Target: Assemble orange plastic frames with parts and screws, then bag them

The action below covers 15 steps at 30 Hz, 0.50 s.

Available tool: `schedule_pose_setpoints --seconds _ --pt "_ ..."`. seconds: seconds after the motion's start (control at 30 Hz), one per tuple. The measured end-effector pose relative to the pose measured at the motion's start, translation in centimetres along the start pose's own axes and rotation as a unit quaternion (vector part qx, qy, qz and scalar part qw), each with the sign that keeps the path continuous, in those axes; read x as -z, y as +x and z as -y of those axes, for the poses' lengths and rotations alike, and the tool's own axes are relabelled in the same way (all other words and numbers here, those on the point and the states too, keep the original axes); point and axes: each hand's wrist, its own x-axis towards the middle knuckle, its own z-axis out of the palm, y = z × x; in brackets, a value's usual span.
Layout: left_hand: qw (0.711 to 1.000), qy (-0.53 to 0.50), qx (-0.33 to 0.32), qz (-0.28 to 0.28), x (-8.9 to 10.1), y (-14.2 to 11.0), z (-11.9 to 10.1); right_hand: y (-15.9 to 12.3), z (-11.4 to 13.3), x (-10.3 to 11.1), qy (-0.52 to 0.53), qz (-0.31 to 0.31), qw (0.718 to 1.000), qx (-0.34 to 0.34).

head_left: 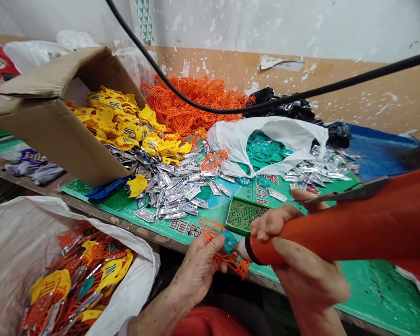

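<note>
1. Right hand point(309, 287) wraps closed around an orange-red cylindrical tool point(322, 238), its pale tip just beside a teal tab point(229, 241) on the lattice.
2. Left hand point(197, 270) pinches one orange plastic lattice piece point(238, 263) above a green table mat point(378, 284).
3. That lattice looks light, thin and springy, likely to snag; its outer edge seems the place to grip.
4. Counted: two hands, one tool, one cardboard box point(55, 135), one perforated green tray point(245, 214); heaped silver pieces point(167, 186) are too many to count.

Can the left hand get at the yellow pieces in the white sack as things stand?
Probably yes: the left hand must drop the orange plastic lattice, but the yellow pieces lie close by, only the sack's rim between.
</note>
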Motion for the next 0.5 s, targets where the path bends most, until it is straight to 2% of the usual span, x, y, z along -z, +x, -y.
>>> schedule_pose_setpoints --seconds 0.3,0.5 --pt "0.999 -0.011 0.029 -0.024 -0.1 0.3 -0.3 -0.4 -0.9 0.1 -0.017 -0.002 1.000 0.017" --pt "0.998 -0.007 0.051 0.046 -0.1 -0.4 -1.0 0.4 0.4 0.3 0.006 0.011 1.000 0.020"
